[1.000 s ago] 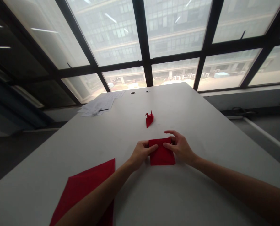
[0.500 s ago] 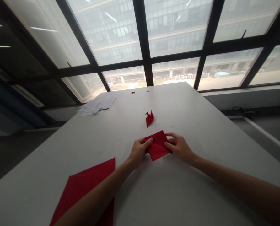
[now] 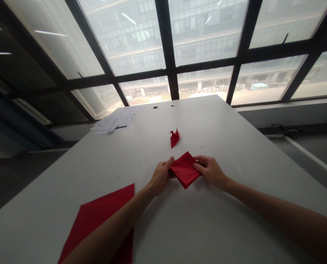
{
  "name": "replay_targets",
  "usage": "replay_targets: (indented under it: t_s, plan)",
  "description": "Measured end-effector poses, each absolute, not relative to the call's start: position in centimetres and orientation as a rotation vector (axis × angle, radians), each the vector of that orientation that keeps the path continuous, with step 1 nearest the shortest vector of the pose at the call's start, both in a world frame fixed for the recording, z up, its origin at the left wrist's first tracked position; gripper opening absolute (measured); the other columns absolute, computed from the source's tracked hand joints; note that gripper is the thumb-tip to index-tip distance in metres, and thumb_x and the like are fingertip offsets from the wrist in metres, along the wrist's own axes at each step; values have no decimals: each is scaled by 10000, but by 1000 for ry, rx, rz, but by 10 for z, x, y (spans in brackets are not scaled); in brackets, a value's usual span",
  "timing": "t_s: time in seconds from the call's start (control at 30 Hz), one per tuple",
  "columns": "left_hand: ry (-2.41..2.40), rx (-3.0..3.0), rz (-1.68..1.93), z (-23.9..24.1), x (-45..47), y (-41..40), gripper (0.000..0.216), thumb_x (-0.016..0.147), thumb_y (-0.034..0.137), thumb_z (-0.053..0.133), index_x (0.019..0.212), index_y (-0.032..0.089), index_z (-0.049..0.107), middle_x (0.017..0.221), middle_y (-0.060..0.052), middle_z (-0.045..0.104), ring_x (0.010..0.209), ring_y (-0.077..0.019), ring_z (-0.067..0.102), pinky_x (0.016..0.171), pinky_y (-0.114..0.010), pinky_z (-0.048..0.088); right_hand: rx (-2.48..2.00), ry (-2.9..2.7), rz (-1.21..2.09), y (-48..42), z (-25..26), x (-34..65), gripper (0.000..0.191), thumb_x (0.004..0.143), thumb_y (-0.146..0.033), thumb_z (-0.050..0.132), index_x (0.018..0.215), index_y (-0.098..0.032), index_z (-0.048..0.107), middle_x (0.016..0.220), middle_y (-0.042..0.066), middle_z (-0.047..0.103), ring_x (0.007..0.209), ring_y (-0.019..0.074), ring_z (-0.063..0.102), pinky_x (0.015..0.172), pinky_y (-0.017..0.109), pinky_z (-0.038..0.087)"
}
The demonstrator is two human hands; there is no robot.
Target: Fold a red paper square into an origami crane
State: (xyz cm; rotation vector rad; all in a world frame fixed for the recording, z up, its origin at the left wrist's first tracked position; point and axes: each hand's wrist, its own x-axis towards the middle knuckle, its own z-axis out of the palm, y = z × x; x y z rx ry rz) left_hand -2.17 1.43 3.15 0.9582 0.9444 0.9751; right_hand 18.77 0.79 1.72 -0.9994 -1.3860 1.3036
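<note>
A folded red paper square (image 3: pixel 185 169) lies as a diamond on the white table (image 3: pixel 235 146), one corner pointing at me. My left hand (image 3: pixel 161 175) pinches its left corner with curled fingers. My right hand (image 3: pixel 211 171) grips its right corner, thumb on top. A small finished red origami crane (image 3: pixel 174 138) stands on the table just beyond the square. A stack of flat red paper sheets (image 3: pixel 97 223) lies near the front left, partly hidden under my left forearm.
White papers with a dark pen (image 3: pixel 115 123) lie at the far left corner of the table. Two round cable holes (image 3: pixel 155 107) sit near the far edge. Large windows with dark frames rise behind the table.
The red square has been turned from lying square to me into a diamond, both hands keeping hold of it and shifting slightly away from me.
</note>
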Motion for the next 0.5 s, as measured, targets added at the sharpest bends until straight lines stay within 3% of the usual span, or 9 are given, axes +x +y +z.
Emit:
replay_targets:
  t_s: [0.23, 0.37, 0.5]
  plan:
    - [985, 1129, 879, 35, -23, 12, 420, 795, 419, 751, 1064, 96, 737, 950, -120, 741, 801, -202, 674, 756, -304, 533, -1037, -1416, 1275, 8, 19, 191, 367, 833, -323, 639, 1152, -142, 649, 869, 74, 746, 745, 198, 682, 606, 279, 523]
    - [1009, 1171, 845, 39, -21, 10, 394, 783, 418, 758, 1030, 112, 756, 908, -113, 749, 785, -212, 676, 707, -287, 518, -1005, -1492, 1274, 5, 19, 190, 281, 828, -312, 652, 1054, -148, 683, 919, 83, 744, 810, 210, 688, 665, 297, 545]
    - [1054, 1194, 885, 40, -21, 10, 365, 765, 426, 767, 949, 111, 773, 854, -104, 749, 734, -204, 663, 666, -274, 502, -1052, -1508, 1170, 3, 17, 188, 373, 835, -330, 647, 1168, -164, 655, 929, 76, 734, 792, 199, 670, 674, 312, 552]
